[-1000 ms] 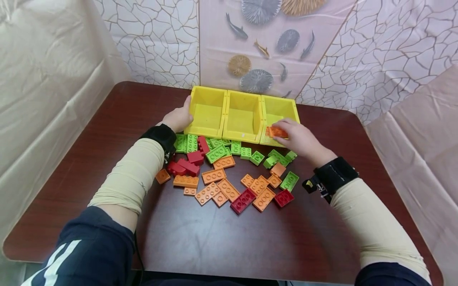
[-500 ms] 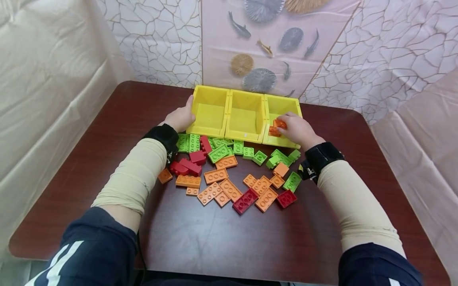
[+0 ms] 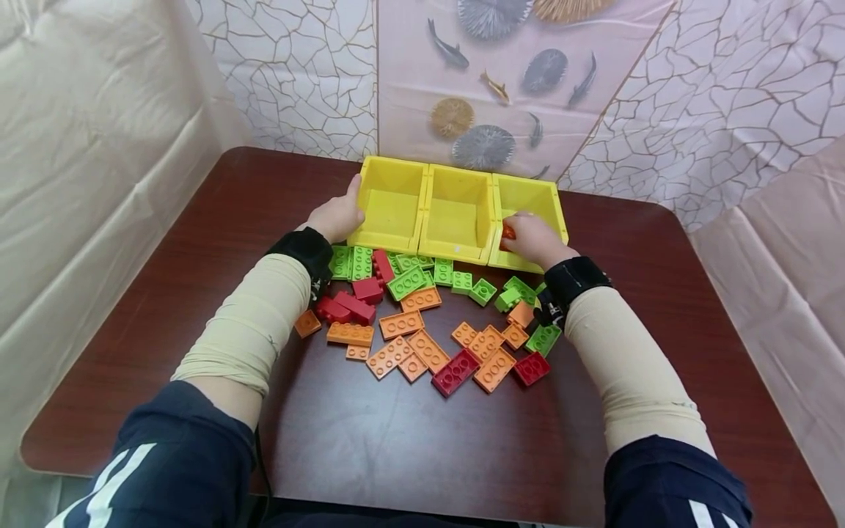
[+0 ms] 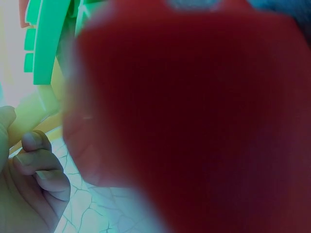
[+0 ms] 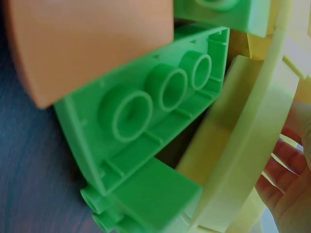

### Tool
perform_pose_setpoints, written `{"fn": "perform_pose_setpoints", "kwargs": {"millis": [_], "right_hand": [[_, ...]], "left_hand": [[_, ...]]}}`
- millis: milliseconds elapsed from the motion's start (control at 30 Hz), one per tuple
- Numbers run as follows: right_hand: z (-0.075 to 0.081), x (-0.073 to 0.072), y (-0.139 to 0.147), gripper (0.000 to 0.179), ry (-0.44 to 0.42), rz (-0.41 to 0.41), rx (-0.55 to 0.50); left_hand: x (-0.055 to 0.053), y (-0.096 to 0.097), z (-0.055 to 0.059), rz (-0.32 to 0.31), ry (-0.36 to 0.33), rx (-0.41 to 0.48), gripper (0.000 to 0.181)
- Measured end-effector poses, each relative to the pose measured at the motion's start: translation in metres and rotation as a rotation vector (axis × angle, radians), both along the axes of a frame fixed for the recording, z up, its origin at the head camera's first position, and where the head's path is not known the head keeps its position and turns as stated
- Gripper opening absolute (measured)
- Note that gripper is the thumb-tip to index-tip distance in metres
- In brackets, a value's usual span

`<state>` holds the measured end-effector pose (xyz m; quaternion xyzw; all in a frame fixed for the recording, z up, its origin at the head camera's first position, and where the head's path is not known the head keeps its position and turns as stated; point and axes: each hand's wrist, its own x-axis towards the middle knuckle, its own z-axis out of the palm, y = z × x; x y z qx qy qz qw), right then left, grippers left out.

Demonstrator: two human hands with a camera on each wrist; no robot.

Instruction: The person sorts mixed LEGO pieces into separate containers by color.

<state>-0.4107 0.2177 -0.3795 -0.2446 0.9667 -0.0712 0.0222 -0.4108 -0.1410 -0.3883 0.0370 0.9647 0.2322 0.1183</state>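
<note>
A yellow three-compartment box (image 3: 457, 257) stands toward the back of the table. At its left end my left hand (image 3: 333, 218) grips the side wall; the left wrist view shows this hand's curled fingers (image 4: 43, 165) beside the yellow wall. My right hand (image 3: 536, 238) reaches into the right compartment and holds an orange brick (image 3: 508, 232), mostly hidden by the fingers. In the right wrist view, the right hand (image 5: 291, 184) shows beyond the yellow rim, with an upturned green brick (image 5: 141, 102) and a blurred orange brick (image 5: 92, 43) nearer the camera.
Green bricks (image 3: 406, 282) lie along the box's front. Red bricks (image 3: 456, 372) and orange bricks (image 3: 389, 357) are scattered nearer the person on the brown table (image 3: 396, 455). A blurred red brick (image 4: 204, 111) fills much of the left wrist view. Patterned cloth (image 3: 304, 81) hangs behind.
My right hand has moved deeper into the right compartment, and the orange there is now mostly covered by it. The left hand keeps its place on the box; the head view has shifted slightly.
</note>
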Motion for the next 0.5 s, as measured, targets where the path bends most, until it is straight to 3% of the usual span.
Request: {"fn": "perform_pose_setpoints", "kwargs": {"millis": [367,500], "right_hand": [[-0.0069,-0.0056,0.005,0.012,-0.065,0.012,-0.034],[-0.0036,-0.0029,0.0077,0.028,-0.13,-0.001,-0.082]], "left_hand": [[0.002,0.0007,0.0027,0.004,0.004,-0.003,0.075],[0.0033,0.0014,0.0033,0.007,0.001,-0.003,0.074]]}}
